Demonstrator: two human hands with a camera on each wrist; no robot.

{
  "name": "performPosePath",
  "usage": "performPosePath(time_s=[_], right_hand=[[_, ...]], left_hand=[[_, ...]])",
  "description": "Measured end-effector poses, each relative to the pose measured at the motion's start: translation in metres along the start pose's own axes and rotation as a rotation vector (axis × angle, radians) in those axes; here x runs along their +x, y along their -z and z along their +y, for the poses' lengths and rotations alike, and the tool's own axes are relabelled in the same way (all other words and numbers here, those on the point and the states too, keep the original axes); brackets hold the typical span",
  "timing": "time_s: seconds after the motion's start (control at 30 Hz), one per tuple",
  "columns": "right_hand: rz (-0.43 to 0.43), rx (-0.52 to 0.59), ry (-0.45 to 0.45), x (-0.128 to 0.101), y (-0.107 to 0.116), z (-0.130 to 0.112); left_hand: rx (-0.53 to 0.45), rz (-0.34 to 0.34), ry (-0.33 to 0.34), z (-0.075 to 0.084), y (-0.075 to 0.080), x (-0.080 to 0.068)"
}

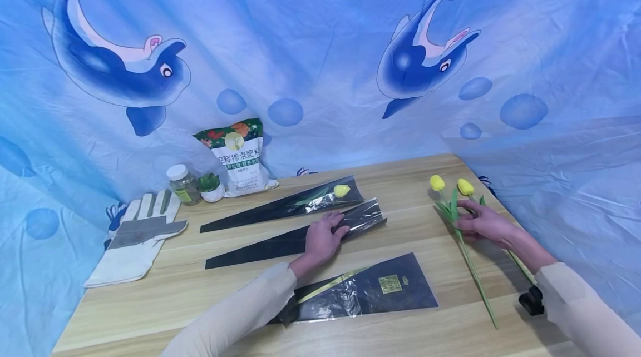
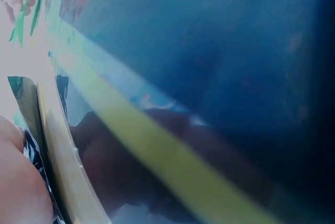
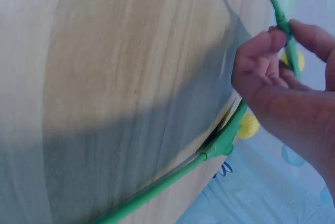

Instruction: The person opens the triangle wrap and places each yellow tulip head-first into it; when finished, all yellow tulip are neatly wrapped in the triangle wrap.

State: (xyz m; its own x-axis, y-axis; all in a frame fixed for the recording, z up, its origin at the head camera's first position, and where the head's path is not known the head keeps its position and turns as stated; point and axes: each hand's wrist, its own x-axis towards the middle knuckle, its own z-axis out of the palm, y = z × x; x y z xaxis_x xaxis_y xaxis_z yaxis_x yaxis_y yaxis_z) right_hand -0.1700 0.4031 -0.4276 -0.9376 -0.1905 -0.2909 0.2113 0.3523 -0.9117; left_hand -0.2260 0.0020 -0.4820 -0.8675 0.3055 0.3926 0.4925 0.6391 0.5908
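Note:
My left hand (image 1: 324, 237) rests on the middle black flower sleeve (image 1: 280, 247), fingers lying over its clear film near the wide end. At the right, my right hand (image 1: 481, 223) pinches the green stem of a yellow artificial tulip (image 1: 437, 183) between thumb and fingertips; the right wrist view shows this pinch on the stem (image 3: 282, 24). A second yellow tulip (image 1: 465, 186) lies beside it, partly hidden behind the right hand. Nearer me lies another black sleeve (image 1: 360, 296) with a gold stripe, which fills much of the left wrist view.
The farthest black sleeve (image 1: 260, 217) holds a yellow tulip (image 1: 341, 191). At the back left stand a fertilizer bag (image 1: 245, 165), a small potted succulent (image 1: 210, 186) and a white-lidded jar (image 1: 183, 186). Work gloves (image 1: 135, 240) lie at the left edge. A dolphin-print curtain (image 1: 320, 56) hangs behind.

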Motion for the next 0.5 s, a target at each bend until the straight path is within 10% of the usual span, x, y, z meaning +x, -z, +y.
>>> performPosePath(time_s=[0.5], right_hand=[[-0.04, 0.293, 0.115, 0.0034, -0.0012, -0.01]], left_hand=[[-0.006, 0.009, -0.009, 0.0006, -0.0009, 0.0005]])
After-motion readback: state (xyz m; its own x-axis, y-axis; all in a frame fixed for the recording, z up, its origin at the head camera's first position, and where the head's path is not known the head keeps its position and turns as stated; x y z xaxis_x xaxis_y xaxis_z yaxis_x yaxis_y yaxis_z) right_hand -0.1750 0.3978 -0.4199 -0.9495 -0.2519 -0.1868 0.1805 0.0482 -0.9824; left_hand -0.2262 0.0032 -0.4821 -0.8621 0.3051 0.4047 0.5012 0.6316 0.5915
